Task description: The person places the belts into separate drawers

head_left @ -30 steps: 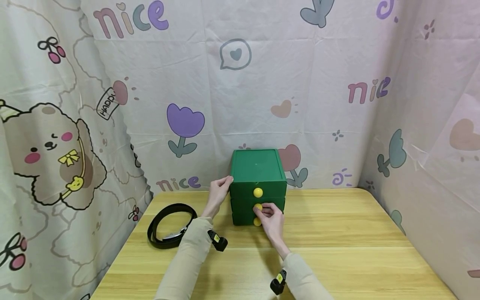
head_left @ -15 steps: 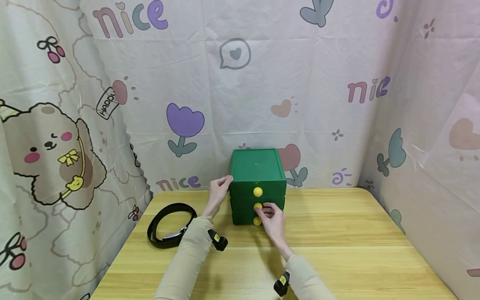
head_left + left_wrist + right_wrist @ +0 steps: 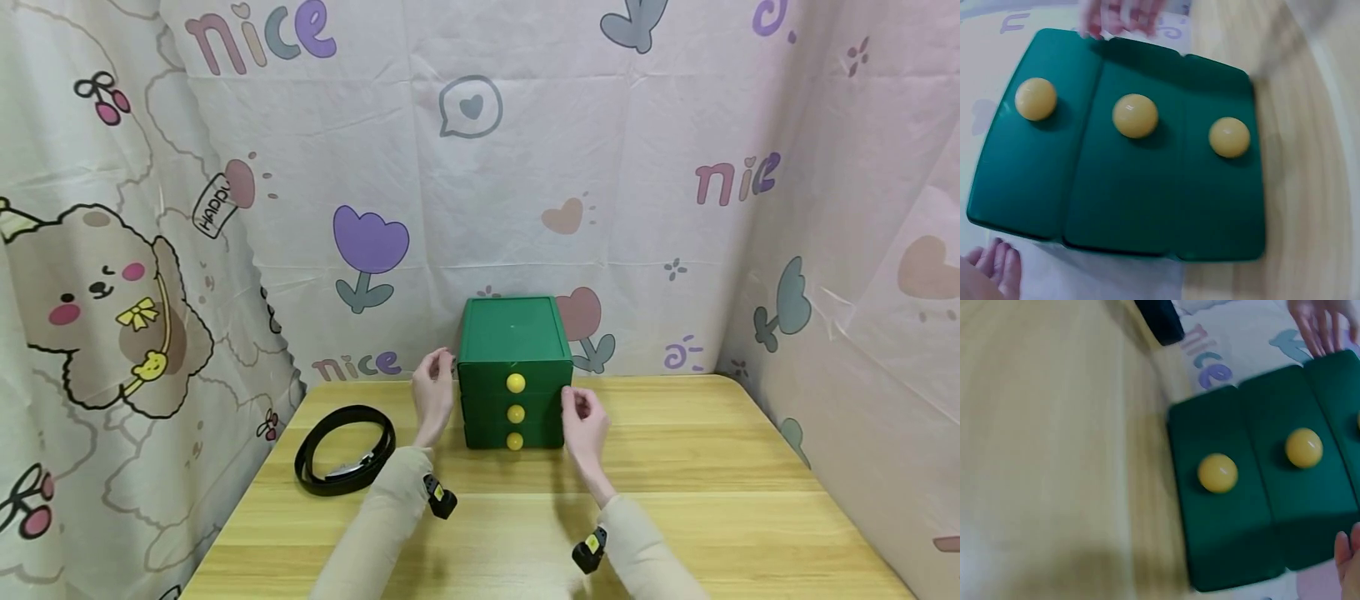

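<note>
the left hand (image 3: 433,392) is half unfurled, fingers loosely bent and holding nothing, just beside the left side of the green three-drawer box (image 3: 514,329). the right hand (image 3: 587,425) is likewise loosely curled with nothing in its grip, its fingertips at the box's right edge; whether they touch it i cannot tell. the box stands upright near the back of the wooden worktop (image 3: 690,467), its drawer fronts stacked one above another, each with a round yellow knob (image 3: 515,413). left of it lies a coiled black belt (image 3: 303,458) with a silver buckle (image 3: 349,469). a printed curtain (image 3: 495,200) hangs behind.
</note>
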{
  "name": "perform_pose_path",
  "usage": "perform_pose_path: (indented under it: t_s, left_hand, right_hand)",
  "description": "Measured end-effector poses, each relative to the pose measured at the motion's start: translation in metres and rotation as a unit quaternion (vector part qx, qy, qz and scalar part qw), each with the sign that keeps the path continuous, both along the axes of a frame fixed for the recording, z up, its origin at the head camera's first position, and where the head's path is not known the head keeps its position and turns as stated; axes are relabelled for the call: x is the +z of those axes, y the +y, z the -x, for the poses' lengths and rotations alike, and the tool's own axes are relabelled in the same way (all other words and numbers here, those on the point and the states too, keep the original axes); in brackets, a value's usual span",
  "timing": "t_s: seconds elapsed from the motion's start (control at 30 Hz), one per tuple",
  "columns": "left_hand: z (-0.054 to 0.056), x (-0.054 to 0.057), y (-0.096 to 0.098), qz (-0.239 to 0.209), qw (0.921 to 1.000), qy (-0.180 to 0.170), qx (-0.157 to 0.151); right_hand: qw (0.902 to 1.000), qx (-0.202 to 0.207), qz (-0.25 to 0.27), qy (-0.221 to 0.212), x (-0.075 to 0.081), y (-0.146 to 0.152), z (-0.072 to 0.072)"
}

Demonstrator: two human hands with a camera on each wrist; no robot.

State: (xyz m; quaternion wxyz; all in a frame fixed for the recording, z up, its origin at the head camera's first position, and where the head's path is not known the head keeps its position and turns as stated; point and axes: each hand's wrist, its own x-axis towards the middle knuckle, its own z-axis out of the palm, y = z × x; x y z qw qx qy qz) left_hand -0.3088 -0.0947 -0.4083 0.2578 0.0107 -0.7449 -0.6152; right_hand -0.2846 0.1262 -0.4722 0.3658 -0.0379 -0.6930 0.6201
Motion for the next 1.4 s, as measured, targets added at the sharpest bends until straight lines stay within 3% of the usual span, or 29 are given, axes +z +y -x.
perform_pose_path:
  t_s: [0.1, 0.17, 0.3, 0.43, 0.57, 0.7, 0.87, 1.0, 1.4]
  left_hand:
    - [-0.002, -0.008, -0.002, -0.009, 0.9986, 0.025, 0.046]
    - [-0.003, -0.015, -0.004, -0.008, 0.9977, 0.035, 0.058]
    - [-0.009, -0.034, -0.001, 0.0, 0.9988, 0.024, 0.042]
    - [-0.016, -0.061, 0.008, 0.02, 0.9994, -0.005, 0.027]
    - [-0.024, -0.085, 0.019, 0.011, 0.9991, -0.01, 0.039]
    - [-0.033, -0.102, 0.029, -0.011, 0.9988, -0.018, 0.044]
    - [-0.041, -0.116, 0.041, 0.008, 0.9982, -0.06, -0.001]
    - [-0.044, -0.123, 0.049, 0.026, 0.9967, -0.071, -0.03]
    - [-0.043, -0.135, 0.072, 0.052, 0.993, -0.09, -0.056]
  right_hand:
    - [0.9996, -0.016, 0.009, 0.021, 0.011, 0.013, 0.003]
    - [0.9993, -0.021, 0.009, 0.031, 0.021, 0.02, 0.007]
    - [0.9992, -0.015, -0.004, 0.037, 0.044, 0.029, 0.014]
    - [0.9986, 0.008, -0.032, 0.041, 0.063, 0.03, 0.022]
    - [0.9969, 0.037, -0.059, 0.037, 0.073, 0.027, 0.027]
    - [0.9964, 0.046, -0.069, 0.017, 0.078, 0.024, 0.03]
    - [0.9957, 0.046, -0.08, 0.004, 0.078, 0.023, 0.034]
    - [0.9944, 0.049, -0.093, -0.005, 0.078, 0.024, 0.036]
    - [0.9873, 0.058, -0.143, -0.039, 0.086, 0.032, 0.034]
